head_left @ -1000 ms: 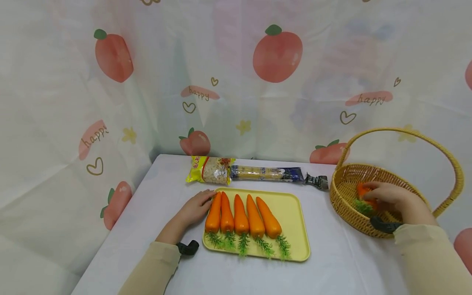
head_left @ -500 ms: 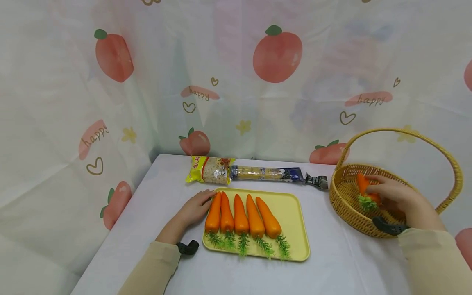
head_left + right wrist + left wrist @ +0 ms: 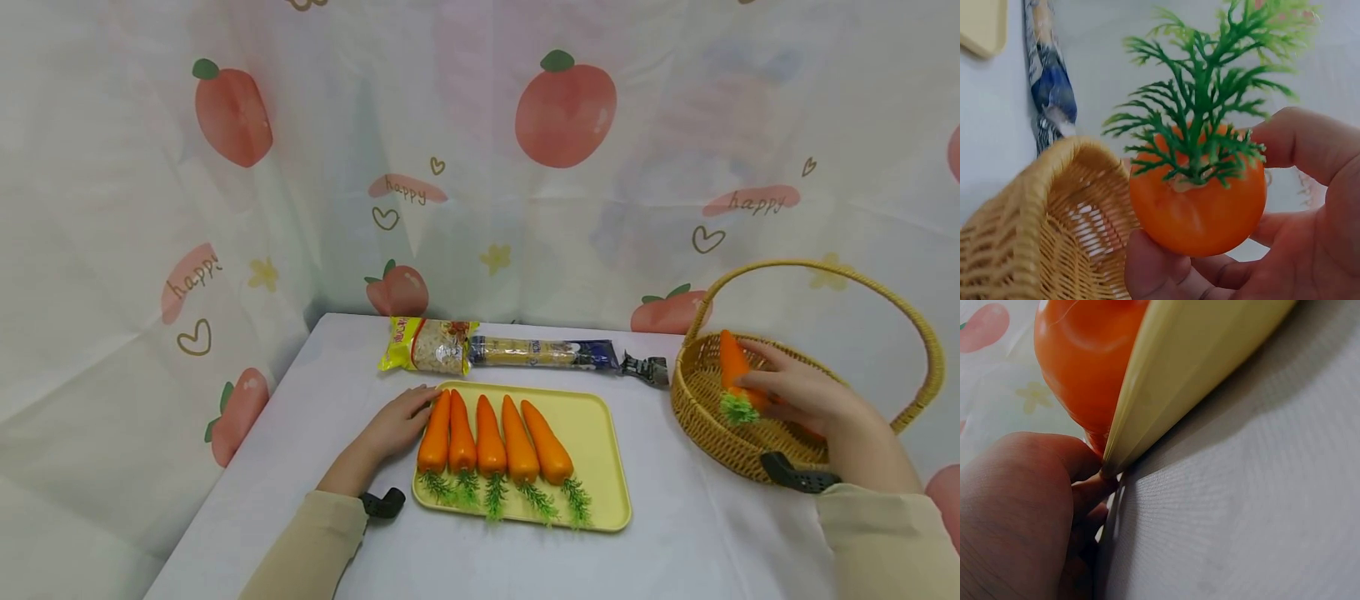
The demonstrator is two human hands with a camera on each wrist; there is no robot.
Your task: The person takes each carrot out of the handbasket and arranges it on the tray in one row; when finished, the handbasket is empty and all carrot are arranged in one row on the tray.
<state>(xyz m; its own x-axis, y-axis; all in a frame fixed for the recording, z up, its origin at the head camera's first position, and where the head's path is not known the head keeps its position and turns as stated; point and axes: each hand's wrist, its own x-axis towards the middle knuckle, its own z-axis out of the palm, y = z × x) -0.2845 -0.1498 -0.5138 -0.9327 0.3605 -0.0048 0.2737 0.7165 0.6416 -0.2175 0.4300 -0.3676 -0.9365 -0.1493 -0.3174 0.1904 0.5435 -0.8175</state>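
My right hand holds a carrot with green leafy fronds over the wicker basket. In the right wrist view, thumb and fingers curl round the carrot's thick end, fronds upward. A bit of orange shows beneath that hand inside the basket, mostly hidden. My left hand is at the left rim of the pale yellow tray; the left wrist view shows its thumb and fingers pinching the tray's edge. Several carrots lie side by side on the tray, fronds toward me.
Behind the tray lie a yellow-ended bag of pale pieces, a long clear-and-blue packet and a small dark crumpled-looking item. The basket's tall handle arches over its right side. A printed curtain hangs behind the table.
My right hand has lifted the carrot up from inside the basket and drawn slightly to the right; the carrot now stands more upright. My left hand and the tray have stayed put.
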